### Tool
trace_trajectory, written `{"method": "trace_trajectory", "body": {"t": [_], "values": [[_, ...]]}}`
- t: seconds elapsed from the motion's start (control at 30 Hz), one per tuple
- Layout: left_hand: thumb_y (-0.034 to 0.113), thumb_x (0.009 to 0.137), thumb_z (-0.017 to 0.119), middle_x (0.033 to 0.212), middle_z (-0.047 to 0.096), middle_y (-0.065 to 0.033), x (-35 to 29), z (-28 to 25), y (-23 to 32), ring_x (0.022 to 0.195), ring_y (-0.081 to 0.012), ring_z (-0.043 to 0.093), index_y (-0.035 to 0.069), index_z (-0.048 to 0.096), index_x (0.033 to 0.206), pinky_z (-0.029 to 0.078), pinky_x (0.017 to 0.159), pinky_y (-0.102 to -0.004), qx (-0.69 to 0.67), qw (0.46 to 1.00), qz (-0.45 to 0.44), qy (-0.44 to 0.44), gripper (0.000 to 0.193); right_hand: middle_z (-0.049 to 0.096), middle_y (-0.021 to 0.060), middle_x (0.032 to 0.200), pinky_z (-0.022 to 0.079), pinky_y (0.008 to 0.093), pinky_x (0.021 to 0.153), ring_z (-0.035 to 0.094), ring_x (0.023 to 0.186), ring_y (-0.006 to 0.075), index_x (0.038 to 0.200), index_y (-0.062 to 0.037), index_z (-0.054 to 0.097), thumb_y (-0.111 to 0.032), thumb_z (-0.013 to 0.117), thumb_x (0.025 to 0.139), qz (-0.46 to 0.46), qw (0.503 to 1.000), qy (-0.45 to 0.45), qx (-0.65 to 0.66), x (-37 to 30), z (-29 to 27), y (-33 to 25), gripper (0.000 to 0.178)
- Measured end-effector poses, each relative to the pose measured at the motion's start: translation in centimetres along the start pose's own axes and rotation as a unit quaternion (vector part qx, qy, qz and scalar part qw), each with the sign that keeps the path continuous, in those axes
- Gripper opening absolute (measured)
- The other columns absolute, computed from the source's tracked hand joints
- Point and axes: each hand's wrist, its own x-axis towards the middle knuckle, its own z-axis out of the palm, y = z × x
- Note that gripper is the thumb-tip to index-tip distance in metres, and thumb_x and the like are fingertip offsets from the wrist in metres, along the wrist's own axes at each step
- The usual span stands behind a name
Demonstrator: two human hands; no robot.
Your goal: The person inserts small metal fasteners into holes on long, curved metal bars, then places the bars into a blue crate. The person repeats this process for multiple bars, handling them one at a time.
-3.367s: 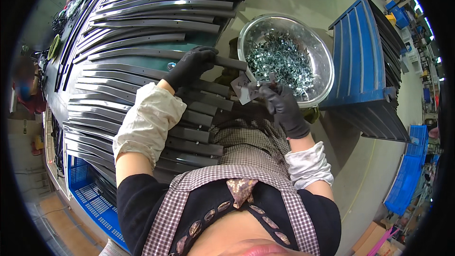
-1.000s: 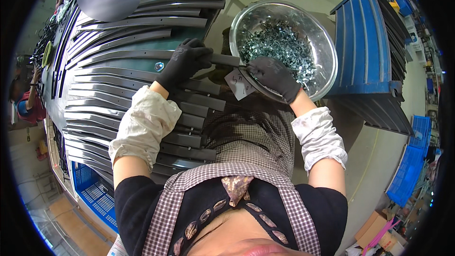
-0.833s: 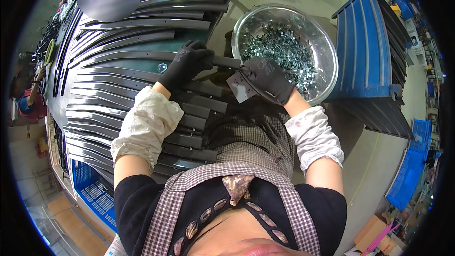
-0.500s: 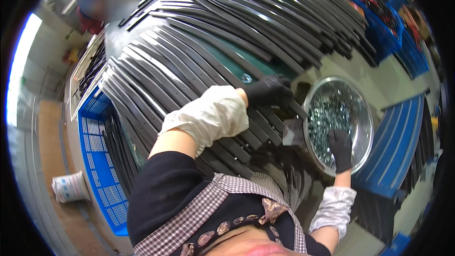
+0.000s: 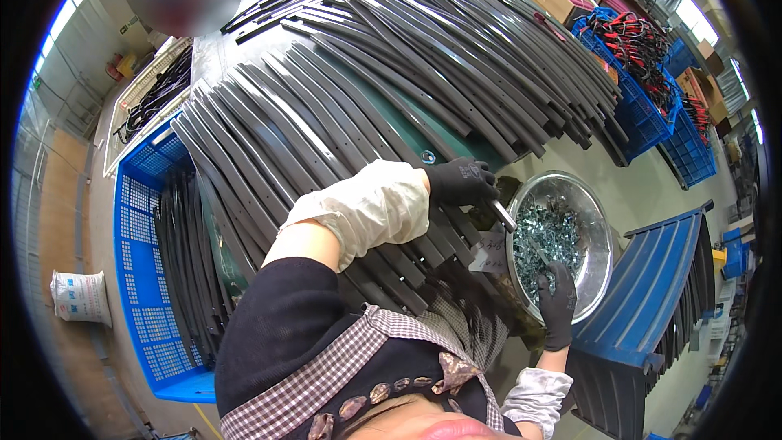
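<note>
My left hand (image 5: 463, 182), in a black glove, is closed around one long black bar. The bar's end (image 5: 504, 217) sticks out past my fingers toward a round metal bowl (image 5: 604, 265). Many small shiny metal pieces (image 5: 554, 232) fill the bottom of the bowl. Over the bowl's near rim is my gloved right hand (image 5: 558, 305), its fingers bent together above the pieces. What they pinch is too small to make out. More long black bars (image 5: 277, 126) with small holes lie side by side under my left forearm.
Another pile of bars (image 5: 489, 57) covers the far side of the table. A blue crate (image 5: 151, 277) with black strips stands at left, near a white sack (image 5: 80, 297). Blue baskets (image 5: 631, 118) with red and black parts stand far right; a blue panel (image 5: 643, 277) lies beyond the bowl.
My right hand has drawn back from deep among the metal pieces to the bowl's near rim. The left hand keeps its grip on the bar, and the whole view has shifted slightly.
</note>
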Motion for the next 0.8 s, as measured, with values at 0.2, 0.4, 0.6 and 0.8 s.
{"method": "trace_trajectory", "body": {"t": [0.2,0.4,0.6,0.8], "values": [[0.027,0.086,0.067,0.099,0.064,-0.0087,-1.5,-1.3,0.4,0.096,-0.0304,0.059,0.02,0.069,0.115,0.05,0.08,-0.0438,-0.045,0.995,-0.001,-0.092,0.03,0.06,0.0215,0.123,0.042,0.0464,0.102,0.056,0.116,0.0397,0.12,-0.0015,0.059,-0.028,0.061,0.093,0.017,0.999,-0.035,0.02,-0.1,-0.8,0.1,0.038],[0.024,0.083,0.069,0.099,0.062,-0.0076,-5.1,-3.4,3.8,0.093,-0.0308,0.057,0.018,0.068,0.115,0.049,0.081,-0.0435,-0.052,0.998,-0.022,-0.012,0.032,0.062,0.0213,0.122,0.044,0.047,0.1,0.057,0.115,0.0405,0.119,-0.0002,0.06,-0.027,0.063,0.093,-0.065,0.994,-0.049,0.079,3.0,0.2,-0.6,0.038],[0.027,0.08,0.075,0.116,0.063,-0.0081,-6.8,-2.0,3.7,0.107,-0.0335,0.06,0.017,0.069,0.112,0.049,0.09,-0.0464,-0.107,0.987,-0.117,0.003,0.035,0.063,0.0217,0.119,0.046,0.0473,0.098,0.058,0.112,0.0411,0.117,-0.0025,0.063,-0.026,0.064,0.09,-0.097,0.989,-0.083,0.072,6.4,-1.0,0.9,0.036],[0.028,0.084,0.072,0.121,0.063,-0.0077,-5.9,-3.3,6.7,0.114,-0.0331,0.058,0.02,0.068,0.116,0.045,0.095,-0.0464,-0.104,0.961,-0.253,-0.035,0.034,0.064,0.0189,0.113,0.05,0.0453,0.091,0.061,0.105,0.0384,0.111,-0.0047,0.063,-0.022,0.063,0.089,-0.114,0.973,-0.173,0.105,10.6,-3.3,0.8,0.028]]}}
